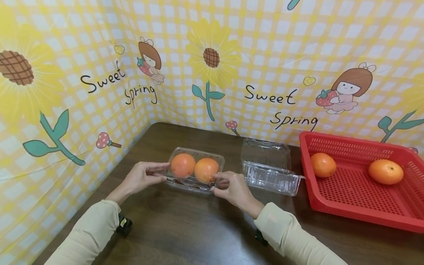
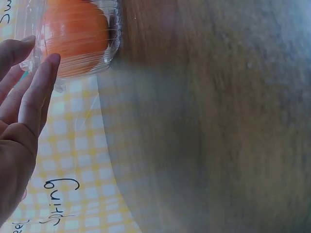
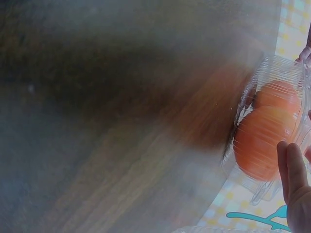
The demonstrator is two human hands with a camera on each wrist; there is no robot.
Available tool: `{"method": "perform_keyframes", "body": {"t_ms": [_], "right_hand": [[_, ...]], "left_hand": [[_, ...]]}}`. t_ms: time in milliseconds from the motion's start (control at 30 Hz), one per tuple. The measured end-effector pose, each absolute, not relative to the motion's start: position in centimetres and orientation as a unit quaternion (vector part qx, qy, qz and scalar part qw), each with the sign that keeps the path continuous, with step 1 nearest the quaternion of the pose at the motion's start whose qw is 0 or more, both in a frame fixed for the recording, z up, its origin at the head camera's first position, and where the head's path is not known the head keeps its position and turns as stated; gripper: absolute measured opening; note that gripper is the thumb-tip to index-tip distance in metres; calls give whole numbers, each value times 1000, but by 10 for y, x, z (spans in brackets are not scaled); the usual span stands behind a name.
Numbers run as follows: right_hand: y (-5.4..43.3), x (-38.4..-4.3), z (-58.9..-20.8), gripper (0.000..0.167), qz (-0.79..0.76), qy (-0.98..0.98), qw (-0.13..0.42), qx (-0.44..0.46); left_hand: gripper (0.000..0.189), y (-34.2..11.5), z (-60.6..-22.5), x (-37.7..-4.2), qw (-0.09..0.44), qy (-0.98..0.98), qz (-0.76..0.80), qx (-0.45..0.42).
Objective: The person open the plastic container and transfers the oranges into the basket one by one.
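Note:
A clear plastic clamshell box (image 1: 188,185) with two oranges (image 1: 183,165) inside sits between my hands, over the brown table. My left hand (image 1: 143,177) pinches its left end, thumb at the front edge and fingers higher up. At the right front corner, my right hand (image 1: 234,187) grips the rim between thumb and fingers. In the left wrist view, the left fingertips (image 2: 52,60) touch the end of the box beside one orange (image 2: 75,34). Ribbed walls show in the right wrist view, with right fingers (image 3: 295,167) along the edge. Whether the lid is latched, I cannot tell.
Right of the box, a second clear clamshell (image 1: 271,180) stands with its lid raised. Beyond it, a red plastic basket (image 1: 361,215) holds two oranges (image 1: 385,172). A yellow checked cloth (image 1: 179,92) hangs along the table's back and left edges.

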State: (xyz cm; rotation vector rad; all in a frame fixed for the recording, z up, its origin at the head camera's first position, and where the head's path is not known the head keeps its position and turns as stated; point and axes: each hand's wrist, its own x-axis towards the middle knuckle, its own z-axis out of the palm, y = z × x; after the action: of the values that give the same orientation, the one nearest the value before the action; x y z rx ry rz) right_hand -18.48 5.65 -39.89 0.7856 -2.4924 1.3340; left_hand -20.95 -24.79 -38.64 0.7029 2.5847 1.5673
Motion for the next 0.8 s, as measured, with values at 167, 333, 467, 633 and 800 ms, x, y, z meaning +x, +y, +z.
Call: {"method": "perform_keyframes", "body": {"t_ms": [167,333,467,633,800], "right_hand": [[56,-185,-399,32,453,-844,105,266],[56,-185,-398,33,453,-846,103,260],[57,-185,-397,34,455,-847,102,257],[58,-185,-396,35,467,-841,88,257],[60,-183,-396,36,453,-849,85,259]], "left_hand": [[42,-248,-387,-210,7,835,501,229],[39,-248,-389,-210,-20,837,488,248],[38,-247,-389,-210,-30,834,488,256],[43,-247,-386,-208,-7,847,484,222],[48,-248,-385,-209,15,842,496,213]]}}
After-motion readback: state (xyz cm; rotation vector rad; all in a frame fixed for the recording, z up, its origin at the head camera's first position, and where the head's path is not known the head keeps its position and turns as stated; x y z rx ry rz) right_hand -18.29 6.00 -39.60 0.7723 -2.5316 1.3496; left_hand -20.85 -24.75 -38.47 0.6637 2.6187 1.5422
